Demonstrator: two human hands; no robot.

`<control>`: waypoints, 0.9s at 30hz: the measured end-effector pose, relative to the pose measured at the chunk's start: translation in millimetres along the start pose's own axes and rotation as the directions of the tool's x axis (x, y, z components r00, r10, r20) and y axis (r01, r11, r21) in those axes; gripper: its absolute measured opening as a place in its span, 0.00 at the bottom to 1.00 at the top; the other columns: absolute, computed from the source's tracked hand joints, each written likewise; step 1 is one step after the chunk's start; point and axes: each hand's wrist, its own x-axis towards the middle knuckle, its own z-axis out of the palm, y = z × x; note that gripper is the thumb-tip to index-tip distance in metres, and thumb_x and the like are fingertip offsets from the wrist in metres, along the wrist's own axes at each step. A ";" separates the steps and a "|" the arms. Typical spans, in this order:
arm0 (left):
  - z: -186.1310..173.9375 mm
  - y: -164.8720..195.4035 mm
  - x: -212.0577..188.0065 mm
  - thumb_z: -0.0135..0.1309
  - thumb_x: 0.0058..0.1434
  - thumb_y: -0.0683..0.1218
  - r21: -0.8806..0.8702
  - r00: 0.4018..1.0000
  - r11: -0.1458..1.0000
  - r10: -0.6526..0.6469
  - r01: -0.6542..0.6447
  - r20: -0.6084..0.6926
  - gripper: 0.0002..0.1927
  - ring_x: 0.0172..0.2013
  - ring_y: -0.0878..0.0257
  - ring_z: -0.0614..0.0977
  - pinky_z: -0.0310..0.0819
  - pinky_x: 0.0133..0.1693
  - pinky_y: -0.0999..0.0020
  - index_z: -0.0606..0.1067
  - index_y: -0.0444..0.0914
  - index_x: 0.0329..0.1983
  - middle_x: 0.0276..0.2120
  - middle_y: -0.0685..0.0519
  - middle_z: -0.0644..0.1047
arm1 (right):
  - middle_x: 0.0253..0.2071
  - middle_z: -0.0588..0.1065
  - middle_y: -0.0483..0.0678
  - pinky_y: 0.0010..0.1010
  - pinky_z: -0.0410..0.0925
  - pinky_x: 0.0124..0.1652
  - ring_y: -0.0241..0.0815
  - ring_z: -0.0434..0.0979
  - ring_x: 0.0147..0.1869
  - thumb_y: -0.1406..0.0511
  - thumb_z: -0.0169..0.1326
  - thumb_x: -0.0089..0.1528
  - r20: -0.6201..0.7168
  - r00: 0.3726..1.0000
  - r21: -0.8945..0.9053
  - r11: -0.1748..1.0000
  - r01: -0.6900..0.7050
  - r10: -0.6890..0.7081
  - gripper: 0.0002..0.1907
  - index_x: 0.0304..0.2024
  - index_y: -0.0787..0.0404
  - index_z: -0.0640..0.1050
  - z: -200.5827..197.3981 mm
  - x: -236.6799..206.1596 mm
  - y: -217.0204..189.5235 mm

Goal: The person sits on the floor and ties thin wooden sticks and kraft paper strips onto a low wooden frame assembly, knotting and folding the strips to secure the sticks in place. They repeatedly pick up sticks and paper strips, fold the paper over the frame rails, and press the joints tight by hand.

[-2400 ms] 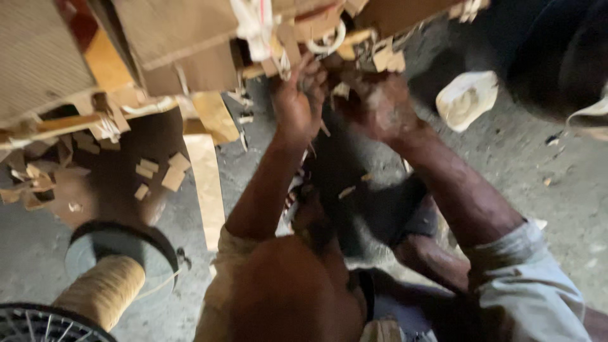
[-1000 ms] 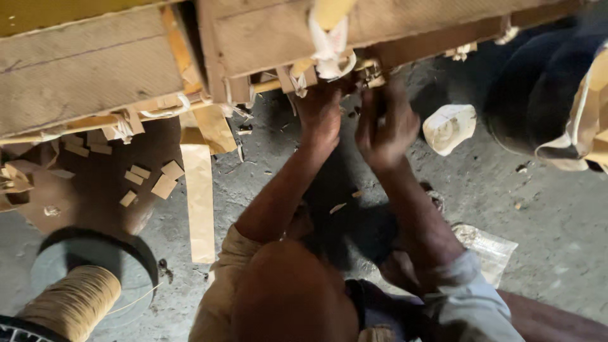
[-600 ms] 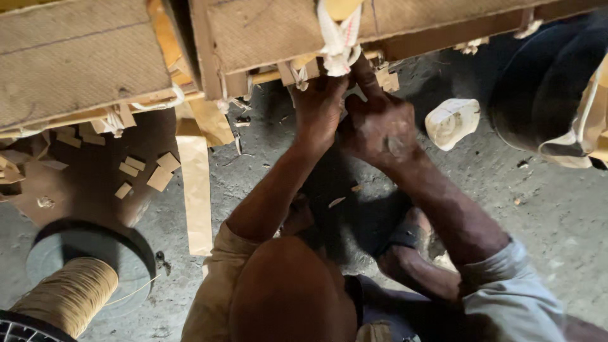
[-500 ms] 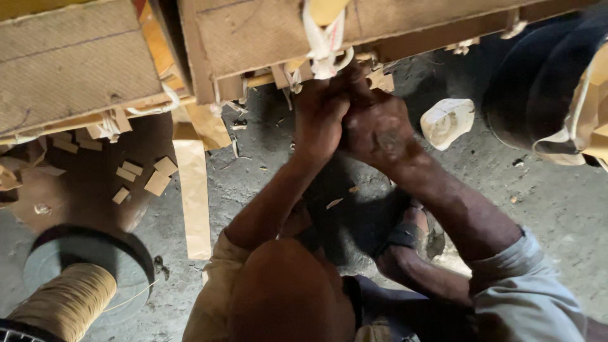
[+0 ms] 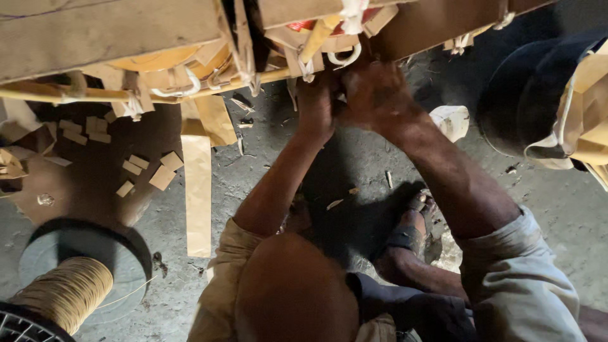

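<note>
Brown cardboard-wrapped frame is hanging over both raised hands, which are working at its lower edge.

The left hand and right hand are pressing together just under the pale cloth tie looped at the frame's edge; their fingers are curling in tight around something there, but what they are pinching cannot be told. A thin yellowish cane rod is running along the underside, bound with more ties. On the grey concrete floor a long tan cardboard strip is lying just left of the left forearm, with small cut cardboard pieces scattered beyond it. A spool of tan twine is standing at the lower left, well apart. A crumpled white scrap is lying beside the right arm. The floor between the arms is mostly open.
</note>
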 end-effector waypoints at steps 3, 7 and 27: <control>3.5 4.8 3.8 0.54 0.69 0.39 -0.206 1.000 0.978 -0.026 0.028 0.010 0.06 0.37 0.59 0.78 0.74 0.38 0.60 0.76 0.30 0.46 0.37 0.49 0.79 | 0.33 0.81 0.61 0.45 0.75 0.44 0.57 0.83 0.37 0.60 0.68 0.51 0.047 0.991 -0.136 0.984 -0.116 0.123 0.13 0.34 0.61 0.84 -2.8 -0.3 -7.3; 1.4 8.0 -0.1 0.53 0.70 0.41 0.319 0.967 0.912 0.238 -0.256 0.094 0.05 0.37 0.57 0.86 0.80 0.41 0.60 0.78 0.36 0.45 0.36 0.50 0.83 | 0.61 0.72 0.70 0.32 0.75 0.28 0.52 0.84 0.41 0.64 0.68 0.53 -0.361 0.930 -0.084 0.996 0.041 -0.068 0.14 0.39 0.63 0.85 -14.8 -47.7 -23.6; 20.8 -62.2 -14.6 0.51 0.74 0.47 -0.204 0.983 0.963 -0.164 0.177 0.076 0.13 0.34 0.60 0.87 0.87 0.35 0.64 0.77 0.31 0.48 0.36 0.47 0.85 | 0.57 0.75 0.51 0.38 0.75 0.45 0.49 0.81 0.47 0.59 0.56 0.55 0.581 0.806 -0.079 0.979 0.189 -0.109 0.18 0.46 0.57 0.79 0.4 -249.1 86.0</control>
